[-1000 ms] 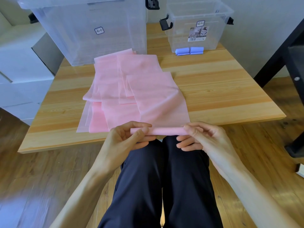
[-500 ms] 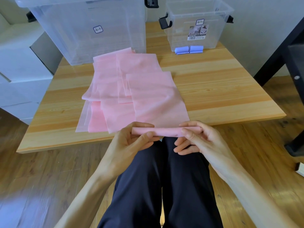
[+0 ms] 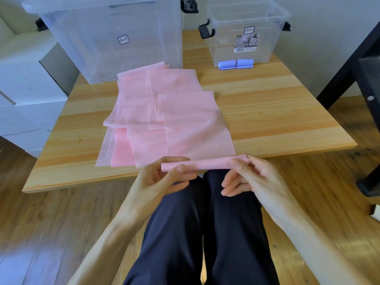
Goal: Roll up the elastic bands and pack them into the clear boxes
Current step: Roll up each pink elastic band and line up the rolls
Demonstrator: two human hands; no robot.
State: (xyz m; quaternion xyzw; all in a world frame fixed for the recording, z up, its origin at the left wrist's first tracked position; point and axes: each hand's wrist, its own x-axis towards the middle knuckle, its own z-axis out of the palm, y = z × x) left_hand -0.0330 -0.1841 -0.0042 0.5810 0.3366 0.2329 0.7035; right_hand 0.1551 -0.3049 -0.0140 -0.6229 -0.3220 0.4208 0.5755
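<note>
The left hand (image 3: pixel 162 179) pinches the left end of a pink roll (image 3: pixel 205 163), thumb on top and fingers curled beneath. The right hand (image 3: pixel 253 177) grips the right end the same way, its thumb pressed over the roll and the index finger wrapped round the tip, while the lower fingers hang loosely curled under it. The roll is narrow, tight and smooth, held level just off the near edge of the table (image 3: pixel 277 112), above the person's dark trousers (image 3: pixel 205 233).

From the roll the unrolled length of the pink band (image 3: pixel 193 120) runs up over the near edge and lies flat on the wood, a thin, matte, slightly translucent strip. It overlaps a loose pile of other pink bands (image 3: pixel 133 112) spread toward the table's middle and left, some folded, their ends staggered.

At the far left corner stands a large clear box (image 3: pixel 115 38) with a lid and a black latch; what it holds cannot be told. At the far right stands a small clear box (image 3: pixel 244 31), open-topped, with a printed label on its front wall. Two blue rolls (image 3: pixel 235 64) lie side by side at the bottom of it, against the front wall.
</note>
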